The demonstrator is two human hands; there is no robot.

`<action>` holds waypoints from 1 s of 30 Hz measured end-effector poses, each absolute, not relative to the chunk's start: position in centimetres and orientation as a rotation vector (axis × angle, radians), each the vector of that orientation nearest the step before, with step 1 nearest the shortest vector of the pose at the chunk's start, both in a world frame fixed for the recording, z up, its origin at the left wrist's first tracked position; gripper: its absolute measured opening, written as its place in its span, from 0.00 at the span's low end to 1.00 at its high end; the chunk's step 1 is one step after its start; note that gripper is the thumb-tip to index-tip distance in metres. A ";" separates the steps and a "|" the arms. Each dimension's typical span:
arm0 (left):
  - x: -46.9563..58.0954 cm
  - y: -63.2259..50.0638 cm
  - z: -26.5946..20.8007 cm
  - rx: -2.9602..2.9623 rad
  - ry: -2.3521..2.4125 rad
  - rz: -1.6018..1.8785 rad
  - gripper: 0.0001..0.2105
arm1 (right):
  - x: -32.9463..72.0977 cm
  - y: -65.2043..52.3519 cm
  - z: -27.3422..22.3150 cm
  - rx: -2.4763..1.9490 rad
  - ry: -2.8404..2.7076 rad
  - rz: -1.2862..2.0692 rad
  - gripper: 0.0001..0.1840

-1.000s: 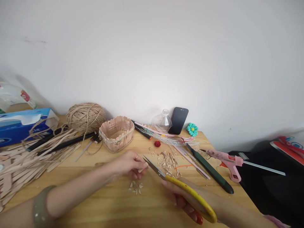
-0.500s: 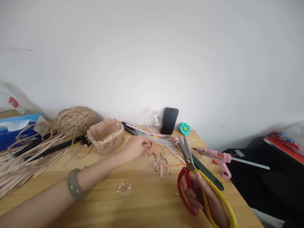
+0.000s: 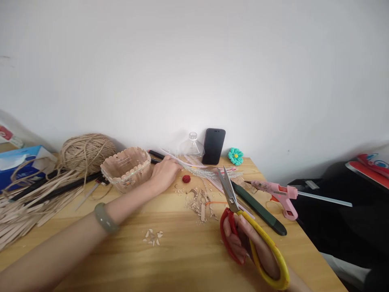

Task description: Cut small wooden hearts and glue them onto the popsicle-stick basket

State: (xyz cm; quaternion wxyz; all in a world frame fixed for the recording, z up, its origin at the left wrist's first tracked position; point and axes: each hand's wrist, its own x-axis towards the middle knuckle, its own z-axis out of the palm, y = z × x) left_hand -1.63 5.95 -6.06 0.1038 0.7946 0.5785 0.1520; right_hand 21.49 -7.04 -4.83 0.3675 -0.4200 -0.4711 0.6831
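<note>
**Scissors held aloft while the strips were reached for**

The step in hand was judged to be a pause in cutting, with material being sought by the left hand (image 3: 165,174). That hand was stretched to the back of the worktop (image 3: 121,251), just right of the scalloped basket (image 3: 121,184), with its fingertips at the near ends of the pale strips (image 3: 206,173) and close to a black pen (image 3: 156,155). Its fingers were bent and grouped, but they were partly turned from view, and whether anything was pinched could not be told.

The scissors (image 3: 233,204) were gripped by the right hand (image 3: 240,241), which was curled through the red and yellow handles. The blades were slightly parted and pointed up and away, with nothing seen between them.

A small cluster of pale cut pieces (image 3: 152,236) was spread on the near worktop, well apart from the larger heap of scraps (image 3: 198,205). A dark red ball (image 3: 186,179) lay between that heap and the strips. The glue gun (image 3: 282,194) was rested at the right, beyond the green-handled tool (image 3: 259,209).

For the next move, a light fingertip pinch by the left hand seemed to be called for, with the open blades kept clear of the reaching arm and the small pieces left undisturbed.
</note>
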 end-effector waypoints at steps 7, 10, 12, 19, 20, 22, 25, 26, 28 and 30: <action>-0.9 6.2 -6.3 2.240 1.692 0.406 0.14 | 21.6 -7.0 -4.9 -1.036 -1.247 1.761 0.21; -0.8 6.2 -5.9 2.157 1.660 0.430 0.14 | 21.4 -7.1 -4.7 -1.049 -1.251 1.765 0.21; -0.9 6.0 -5.5 2.068 1.631 0.474 0.14 | 21.2 -7.1 -4.4 -1.091 -1.257 1.743 0.22; -1.5 1.6 -2.7 1.588 1.415 0.700 0.14 | 18.7 -5.3 -2.0 -1.323 -1.366 1.444 0.11; -1.6 0.8 -2.5 1.524 1.391 0.727 0.15 | 18.0 -5.0 -1.6 -1.339 -1.363 1.415 0.09; -1.8 -0.6 -2.2 1.410 1.347 0.754 0.14 | 16.5 -4.3 -1.0 -1.348 -1.373 1.379 0.09; -2.2 -1.9 -1.9 1.296 1.319 0.786 0.12 | 14.6 -3.8 -0.5 -1.319 -1.400 1.360 0.10; -2.3 -2.2 -1.9 1.269 1.313 0.795 0.11 | 14.1 -3.8 -0.4 -1.312 -1.408 1.362 0.10; -2.5 -2.5 -1.7 1.222 1.285 0.810 0.10 | 13.3 -3.7 -0.4 -1.300 -1.416 1.368 0.11; -2.8 -2.6 -1.5 1.178 1.235 0.820 0.08 | 12.9 -3.7 -0.5 -1.283 -1.406 1.369 0.11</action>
